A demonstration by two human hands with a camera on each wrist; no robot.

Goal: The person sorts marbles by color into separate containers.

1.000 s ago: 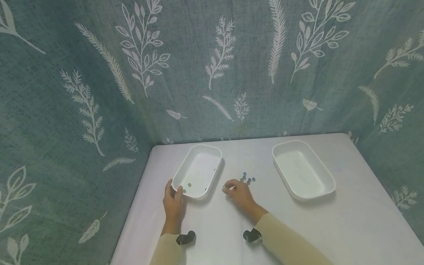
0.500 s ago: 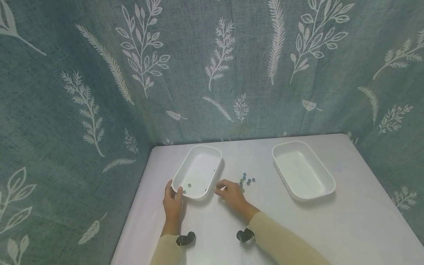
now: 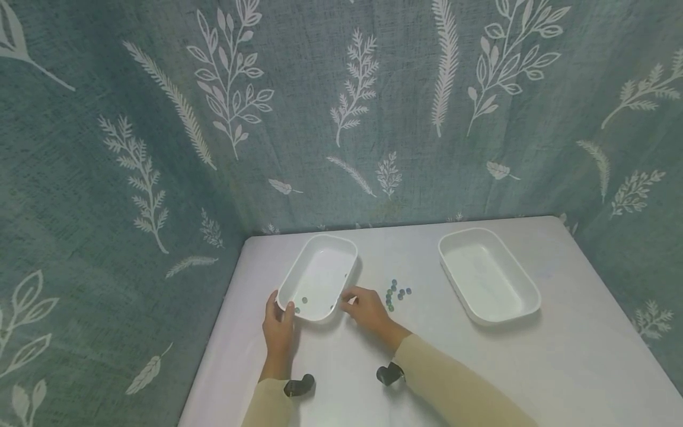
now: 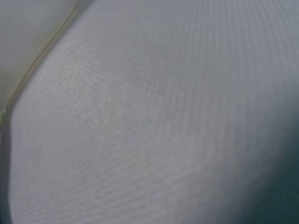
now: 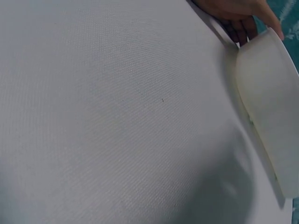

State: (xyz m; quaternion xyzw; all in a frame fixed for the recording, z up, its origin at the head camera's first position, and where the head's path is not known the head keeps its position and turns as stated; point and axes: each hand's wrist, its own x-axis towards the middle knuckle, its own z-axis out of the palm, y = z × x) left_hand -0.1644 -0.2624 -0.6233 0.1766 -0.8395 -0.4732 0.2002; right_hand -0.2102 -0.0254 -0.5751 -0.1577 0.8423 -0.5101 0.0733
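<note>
My left hand grips the near left corner of a white tray, thumb at the rim and fingers along the outer side. A few small greenish marbles lie inside that tray. My right hand is at the tray's right rim with thumb and fingertips pinched together on a small marble, mostly hidden by the fingers. Just right of this hand, several blue-green marbles lie loose on the cloth. In the right wrist view, the left hand holds the tray's edge.
A second white tray stands on the right of the white-covered table. Teal curtain with white leaf prints closes off the back and both sides. Dark wrist cameras sit at both sleeves.
My right hand has moved left from beside the loose marbles to the left tray's right rim, carrying a marble and uncovering more of those behind it. My left hand stays on the tray.
</note>
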